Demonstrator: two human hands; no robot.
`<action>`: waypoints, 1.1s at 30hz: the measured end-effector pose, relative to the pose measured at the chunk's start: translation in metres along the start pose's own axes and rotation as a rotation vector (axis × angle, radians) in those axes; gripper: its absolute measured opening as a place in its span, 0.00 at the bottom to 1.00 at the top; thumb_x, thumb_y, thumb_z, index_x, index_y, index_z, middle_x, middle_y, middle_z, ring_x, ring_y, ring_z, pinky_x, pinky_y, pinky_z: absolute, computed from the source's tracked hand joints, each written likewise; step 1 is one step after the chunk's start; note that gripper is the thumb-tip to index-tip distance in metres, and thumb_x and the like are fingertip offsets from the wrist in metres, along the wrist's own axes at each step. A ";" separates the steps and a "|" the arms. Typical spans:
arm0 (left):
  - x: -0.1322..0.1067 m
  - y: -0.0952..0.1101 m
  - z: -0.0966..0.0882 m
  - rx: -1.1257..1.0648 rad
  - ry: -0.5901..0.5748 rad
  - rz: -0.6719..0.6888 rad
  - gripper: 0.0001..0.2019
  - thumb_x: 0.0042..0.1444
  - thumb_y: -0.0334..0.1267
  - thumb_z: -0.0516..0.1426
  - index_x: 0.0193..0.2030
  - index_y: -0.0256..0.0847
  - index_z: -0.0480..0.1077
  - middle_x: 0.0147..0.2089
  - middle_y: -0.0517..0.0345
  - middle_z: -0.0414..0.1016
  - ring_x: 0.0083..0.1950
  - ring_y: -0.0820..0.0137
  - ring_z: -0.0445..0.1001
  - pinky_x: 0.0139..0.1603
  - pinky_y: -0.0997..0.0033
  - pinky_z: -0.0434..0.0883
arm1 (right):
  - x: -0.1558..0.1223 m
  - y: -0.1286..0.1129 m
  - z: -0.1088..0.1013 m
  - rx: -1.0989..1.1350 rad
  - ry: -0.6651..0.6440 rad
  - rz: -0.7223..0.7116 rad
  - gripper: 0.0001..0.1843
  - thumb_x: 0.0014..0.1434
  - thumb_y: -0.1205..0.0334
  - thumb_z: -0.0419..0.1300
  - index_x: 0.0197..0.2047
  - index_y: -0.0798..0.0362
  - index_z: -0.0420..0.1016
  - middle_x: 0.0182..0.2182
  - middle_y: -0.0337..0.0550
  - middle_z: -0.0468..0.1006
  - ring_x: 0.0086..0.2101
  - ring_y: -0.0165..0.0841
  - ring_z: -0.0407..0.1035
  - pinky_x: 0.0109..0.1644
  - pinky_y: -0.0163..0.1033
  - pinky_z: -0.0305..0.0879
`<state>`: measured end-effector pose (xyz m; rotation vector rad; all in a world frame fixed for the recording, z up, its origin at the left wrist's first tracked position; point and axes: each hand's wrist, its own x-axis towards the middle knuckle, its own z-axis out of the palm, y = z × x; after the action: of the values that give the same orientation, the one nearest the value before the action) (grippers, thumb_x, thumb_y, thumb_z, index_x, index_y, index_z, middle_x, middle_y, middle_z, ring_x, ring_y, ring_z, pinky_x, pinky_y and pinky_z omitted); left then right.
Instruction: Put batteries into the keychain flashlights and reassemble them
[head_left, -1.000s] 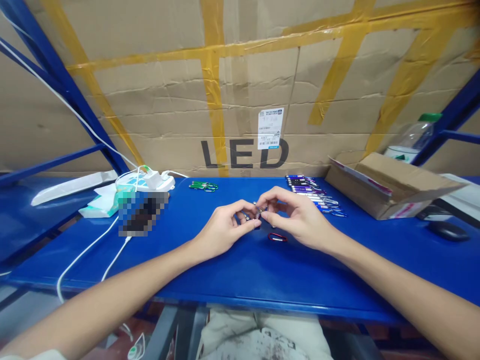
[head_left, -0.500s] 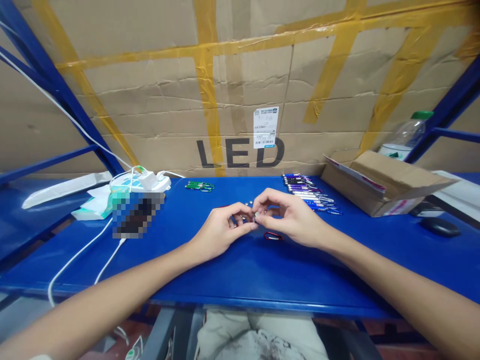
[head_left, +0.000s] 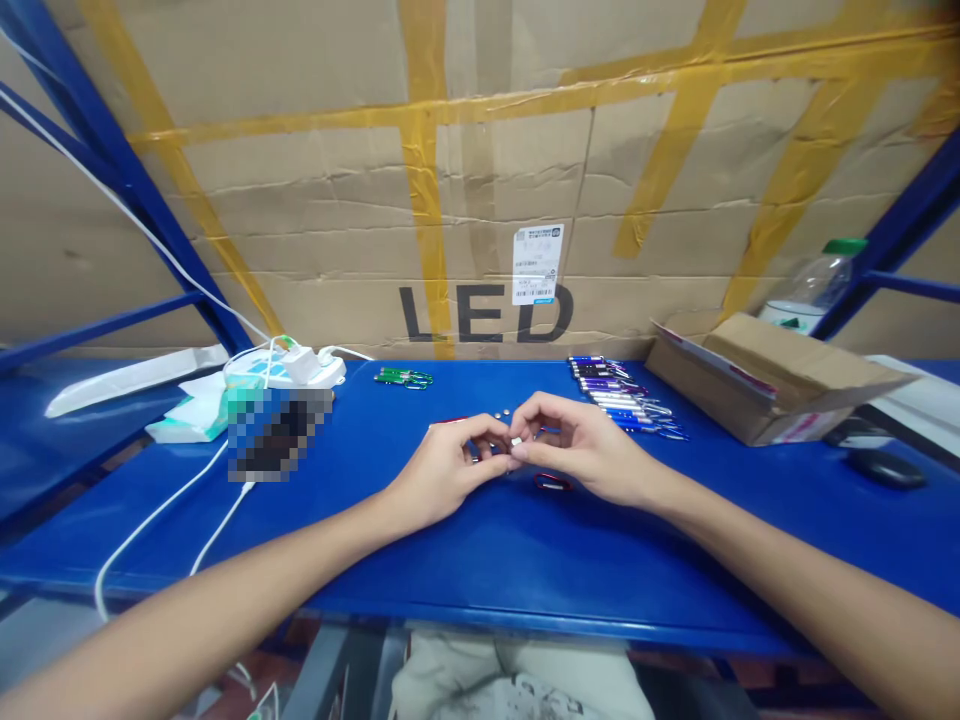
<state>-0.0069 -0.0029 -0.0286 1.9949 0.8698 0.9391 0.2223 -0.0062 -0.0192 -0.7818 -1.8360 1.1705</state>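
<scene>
My left hand [head_left: 457, 460] and my right hand [head_left: 581, 445] meet fingertip to fingertip over the middle of the blue table. Between my right thumb and index finger is a small silver piece [head_left: 516, 442], too small to name exactly. The left fingers are curled in a pinch, and what lies inside them is mostly hidden. Just below the right hand lies a red carabiner [head_left: 553, 482]. A few small round silver pieces [head_left: 502, 414] sit beyond the fingertips. Something red [head_left: 448, 420] shows partly behind the left hand.
Small green flashlights with carabiners [head_left: 403, 378] lie at the back. A row of blue, purple and silver ones [head_left: 622, 398] is beside an open cardboard box [head_left: 765, 375]. A black mouse [head_left: 885, 467] sits right; a power strip [head_left: 315, 372], cables and a pixelated phone [head_left: 277, 435] are left.
The silver piece at the right fingertips shows more plainly, and the fingers of both hands have shifted slightly. The whole view has moved a little; the things on the table stay put.
</scene>
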 end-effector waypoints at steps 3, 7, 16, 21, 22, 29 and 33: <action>-0.001 0.000 0.001 -0.002 -0.007 0.018 0.10 0.64 0.42 0.68 0.48 0.41 0.82 0.39 0.59 0.82 0.35 0.72 0.72 0.37 0.73 0.66 | -0.001 -0.001 0.001 0.018 0.004 -0.005 0.13 0.63 0.53 0.74 0.44 0.50 0.79 0.39 0.39 0.78 0.39 0.33 0.72 0.42 0.38 0.70; -0.001 0.000 0.001 -0.007 -0.002 0.022 0.09 0.64 0.42 0.68 0.47 0.41 0.82 0.40 0.59 0.82 0.35 0.72 0.72 0.36 0.74 0.66 | -0.002 -0.002 0.001 0.046 -0.003 0.013 0.15 0.62 0.52 0.74 0.45 0.50 0.78 0.40 0.40 0.78 0.38 0.33 0.73 0.40 0.38 0.70; -0.006 0.010 0.000 0.005 -0.029 -0.019 0.10 0.64 0.43 0.67 0.47 0.40 0.81 0.43 0.57 0.83 0.37 0.71 0.73 0.34 0.74 0.67 | -0.002 0.007 -0.006 -0.187 0.173 -0.102 0.08 0.73 0.54 0.61 0.46 0.49 0.75 0.37 0.40 0.74 0.36 0.34 0.69 0.41 0.40 0.67; -0.008 0.005 0.003 0.021 -0.048 0.003 0.11 0.66 0.44 0.66 0.50 0.42 0.81 0.40 0.57 0.83 0.35 0.70 0.75 0.35 0.73 0.69 | -0.007 0.009 -0.006 -0.358 0.149 -0.091 0.07 0.74 0.57 0.57 0.48 0.49 0.73 0.34 0.39 0.75 0.34 0.34 0.68 0.38 0.39 0.65; -0.008 0.003 0.003 0.023 -0.051 0.004 0.11 0.67 0.44 0.66 0.51 0.42 0.81 0.39 0.58 0.83 0.35 0.70 0.75 0.35 0.73 0.69 | -0.008 0.008 -0.007 -0.408 0.124 -0.099 0.06 0.74 0.58 0.57 0.47 0.49 0.73 0.33 0.38 0.75 0.33 0.34 0.68 0.37 0.39 0.64; -0.007 0.004 0.001 0.009 -0.011 -0.071 0.13 0.66 0.45 0.65 0.53 0.42 0.80 0.37 0.59 0.82 0.28 0.74 0.67 0.32 0.74 0.67 | -0.007 0.006 -0.023 -0.743 -0.097 -0.174 0.09 0.66 0.72 0.57 0.45 0.49 0.73 0.36 0.40 0.76 0.37 0.36 0.70 0.44 0.41 0.64; -0.005 0.004 0.001 0.024 -0.002 -0.066 0.11 0.66 0.44 0.65 0.51 0.43 0.82 0.35 0.60 0.80 0.29 0.74 0.67 0.33 0.75 0.68 | -0.005 0.003 -0.029 -0.811 -0.170 -0.145 0.11 0.65 0.73 0.56 0.46 0.50 0.74 0.38 0.43 0.78 0.39 0.38 0.70 0.44 0.42 0.65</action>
<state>-0.0073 -0.0097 -0.0276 1.9748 0.9435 0.8929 0.2503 0.0036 -0.0162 -0.9727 -2.4933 0.3719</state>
